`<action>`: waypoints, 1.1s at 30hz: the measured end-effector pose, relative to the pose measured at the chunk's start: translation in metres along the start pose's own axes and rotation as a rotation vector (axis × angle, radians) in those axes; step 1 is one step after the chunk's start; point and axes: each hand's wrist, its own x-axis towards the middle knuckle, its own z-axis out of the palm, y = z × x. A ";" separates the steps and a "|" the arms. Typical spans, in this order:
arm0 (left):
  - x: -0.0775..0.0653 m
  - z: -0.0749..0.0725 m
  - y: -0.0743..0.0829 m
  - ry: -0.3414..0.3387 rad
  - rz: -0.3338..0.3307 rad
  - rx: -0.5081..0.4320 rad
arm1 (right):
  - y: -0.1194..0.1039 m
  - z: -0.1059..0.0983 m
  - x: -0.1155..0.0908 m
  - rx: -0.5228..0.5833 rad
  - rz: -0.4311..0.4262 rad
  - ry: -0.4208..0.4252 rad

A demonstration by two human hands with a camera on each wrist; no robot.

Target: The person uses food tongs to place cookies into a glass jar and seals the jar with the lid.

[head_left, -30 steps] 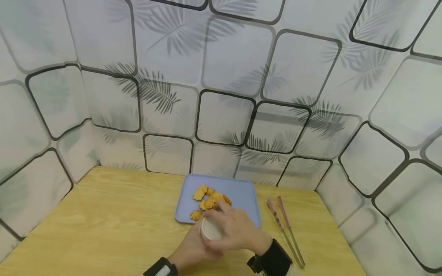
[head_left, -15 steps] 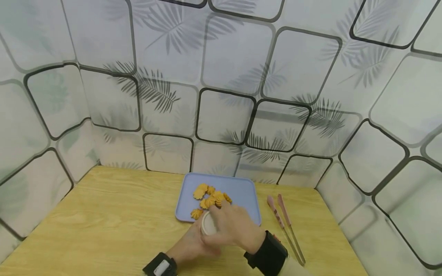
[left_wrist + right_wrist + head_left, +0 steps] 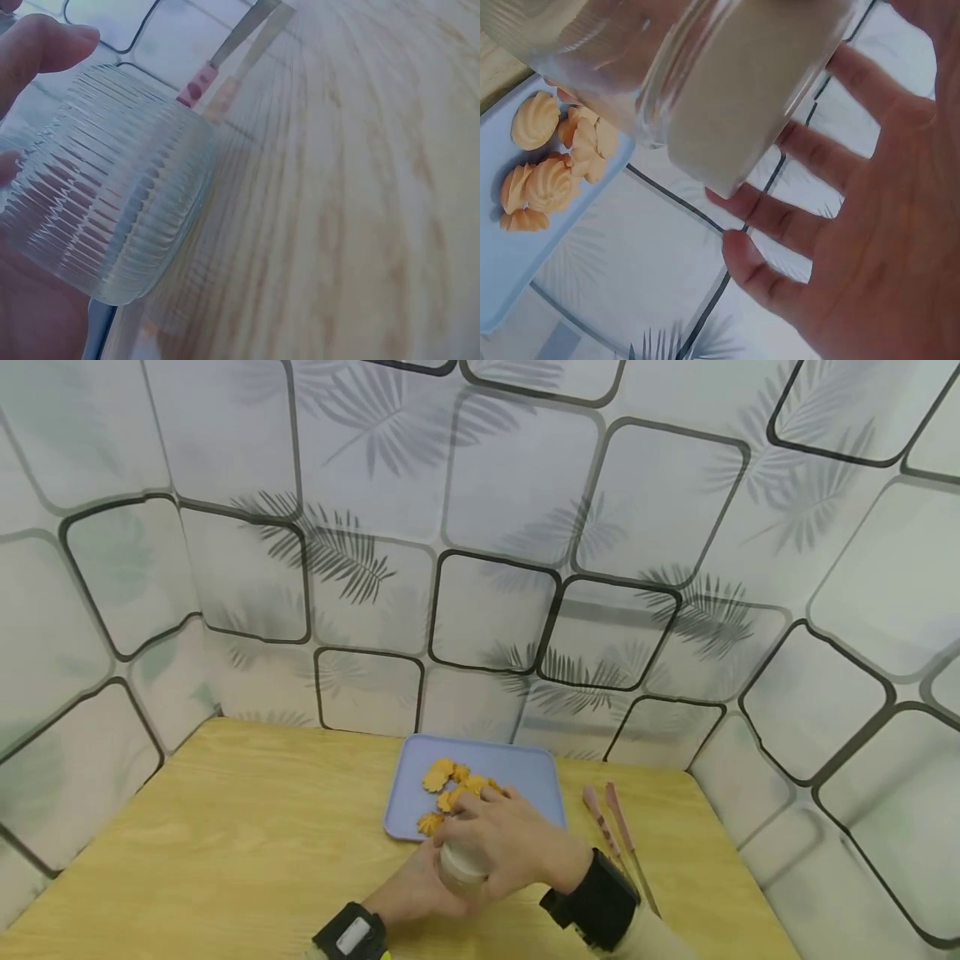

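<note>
Ribbed glass jar (image 3: 112,187) w/ whitish lid (image 3: 742,97) held up just in front of the tray's near edge, between the 2 hands. L hand (image 3: 429,883) grips the jar body. R hand (image 3: 517,843) has fingers & thumb curved round the lid, palm apart from it; can't tell how tight. Blk wristbands (image 3: 600,902) on both wrists, R sleeve pale. Beyond the hands: lt blue tray (image 3: 528,772) w/ several swirled golden cookies (image 3: 553,184), mostly on its L half, partly behind R hand. R of tray, apart from it: 1 pr tongs (image 3: 622,818), 2 pink handles pointing away, metal part twd the person & partly behind R wrist. All on a lt wood-grain table (image 3: 225,827). Behind: pale cloth (image 3: 495,610), dk rounded outlines + gray leaf print.
</note>
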 end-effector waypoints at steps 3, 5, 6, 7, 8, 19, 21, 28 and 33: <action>0.002 0.001 0.000 0.006 0.012 0.014 | 0.002 -0.004 -0.002 0.018 -0.020 -0.031; 0.001 -0.002 0.001 0.010 0.027 0.029 | 0.004 -0.007 0.000 0.030 -0.058 -0.037; 0.001 -0.003 0.002 0.008 0.029 0.025 | 0.005 -0.007 0.001 0.048 -0.077 -0.035; 0.000 -0.004 0.002 0.007 0.030 0.021 | 0.006 -0.008 0.001 0.079 -0.096 -0.024; 0.000 -0.005 0.002 0.005 0.034 0.024 | 0.008 -0.008 0.000 0.126 -0.103 -0.010; 0.005 -0.004 -0.002 0.029 0.087 0.050 | 0.035 0.022 -0.058 0.411 0.284 0.237; 0.006 -0.003 -0.002 0.042 0.103 0.042 | 0.036 0.038 -0.069 0.404 0.314 0.243; 0.001 -0.004 0.000 0.063 0.180 -0.044 | 0.029 0.083 -0.096 0.308 0.392 0.209; 0.000 0.001 0.002 0.096 0.222 -0.062 | 0.029 0.104 -0.105 0.315 0.456 0.107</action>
